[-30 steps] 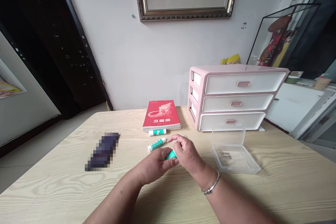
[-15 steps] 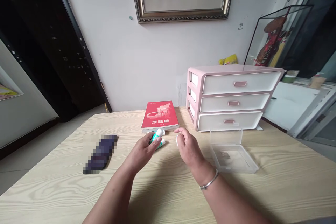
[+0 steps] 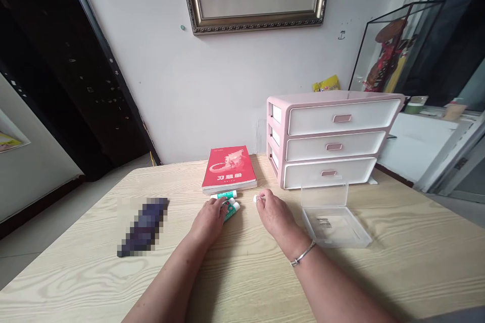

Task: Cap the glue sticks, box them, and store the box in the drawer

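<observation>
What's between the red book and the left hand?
In the head view, a white and green tube lies between the red book and the left hand.

The cover of the red paperback book carries three large white characters, most likely 习题册, though the stylised first one is uncertain; the smaller print above and below them is too small to read. The green-and-white tubes bear printed labels, also illegible at this size. A small sticker inside the clear plastic box cannot be read either, and a small anchor-shaped mark shows on the wall.
</observation>
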{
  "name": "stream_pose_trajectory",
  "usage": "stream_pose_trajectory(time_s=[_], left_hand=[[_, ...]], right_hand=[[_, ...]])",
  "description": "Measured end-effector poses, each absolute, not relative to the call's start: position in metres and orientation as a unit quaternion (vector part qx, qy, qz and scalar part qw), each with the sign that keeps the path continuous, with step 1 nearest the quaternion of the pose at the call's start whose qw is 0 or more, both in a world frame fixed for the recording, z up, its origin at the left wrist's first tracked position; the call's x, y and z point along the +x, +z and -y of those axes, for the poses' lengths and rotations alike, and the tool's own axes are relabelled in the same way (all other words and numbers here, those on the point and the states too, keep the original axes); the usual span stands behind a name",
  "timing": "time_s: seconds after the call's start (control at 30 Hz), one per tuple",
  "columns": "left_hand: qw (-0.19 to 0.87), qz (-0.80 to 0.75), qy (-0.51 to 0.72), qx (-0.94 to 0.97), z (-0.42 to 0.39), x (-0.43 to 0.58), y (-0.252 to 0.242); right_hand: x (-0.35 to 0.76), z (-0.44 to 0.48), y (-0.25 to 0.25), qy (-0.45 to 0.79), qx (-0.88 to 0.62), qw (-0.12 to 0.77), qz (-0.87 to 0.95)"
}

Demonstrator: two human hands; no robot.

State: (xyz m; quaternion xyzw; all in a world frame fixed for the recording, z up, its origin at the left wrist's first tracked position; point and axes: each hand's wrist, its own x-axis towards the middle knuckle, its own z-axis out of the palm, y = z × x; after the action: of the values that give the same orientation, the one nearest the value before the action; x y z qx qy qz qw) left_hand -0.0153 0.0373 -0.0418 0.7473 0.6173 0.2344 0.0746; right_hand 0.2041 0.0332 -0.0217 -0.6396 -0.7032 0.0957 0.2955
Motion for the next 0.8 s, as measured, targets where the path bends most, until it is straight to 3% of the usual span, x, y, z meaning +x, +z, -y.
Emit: stream_pose_trajectory(time_s=[0.23, 0.43, 0.8], left_hand=[[0.03, -0.567, 0.231, 0.79, -0.038, 0.004, -0.044], [-0.04, -0.621, 0.26, 0.738, -0.048, -0.004, -0.038], [0.006, -0.67, 0.223, 0.708, -0.06, -0.028, -0.04]], right_hand=[[0.203, -0.038, -0.031, 0.1, -0.622, 0.312, 0.711], [0.201, -0.037, -0.03, 0.11, -0.61, 0.311, 0.72], [0.2, -0.043, -0.047, 0.124, -0.593, 0.288, 0.742]])
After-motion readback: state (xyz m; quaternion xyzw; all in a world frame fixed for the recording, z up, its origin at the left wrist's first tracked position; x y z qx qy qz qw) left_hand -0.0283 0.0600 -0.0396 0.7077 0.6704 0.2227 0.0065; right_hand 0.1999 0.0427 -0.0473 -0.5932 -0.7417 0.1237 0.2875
